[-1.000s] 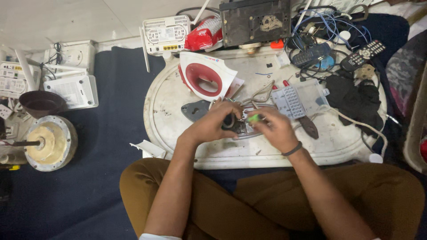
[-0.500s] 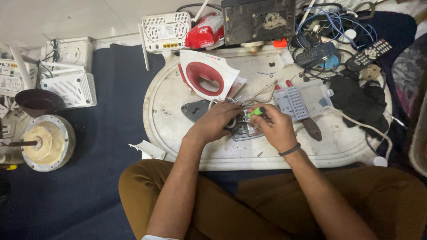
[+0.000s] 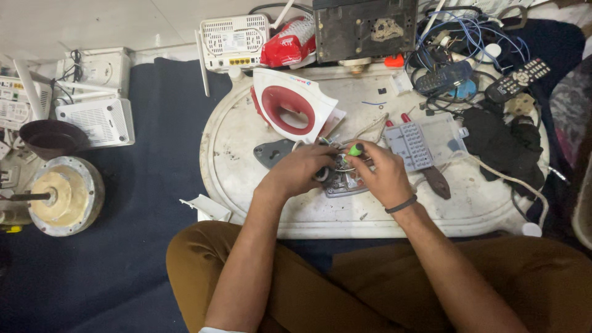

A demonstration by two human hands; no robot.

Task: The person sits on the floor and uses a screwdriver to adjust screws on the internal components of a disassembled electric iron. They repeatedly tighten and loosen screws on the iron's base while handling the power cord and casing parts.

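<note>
Beside the iron shell (image 3: 290,111), the metal soleplate (image 3: 345,182) is steadied by the left hand (image 3: 302,172) with fingers curled on it, while a green-handled screwdriver (image 3: 354,150) is gripped upright by the right hand (image 3: 379,172).

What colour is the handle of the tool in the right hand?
Green, with a dark end; the tool handle sticks up from the right hand in the head view.

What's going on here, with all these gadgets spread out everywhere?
A person sits cross-legged at a low white tray table and works on the metal base of a clothes iron. The left hand steadies that base, while the right hand holds a green-handled screwdriver against it. The iron's red and white shell lies apart, just behind the hands. A grey parts box sits to the right, with remote controls and tangled cables beyond.
</note>
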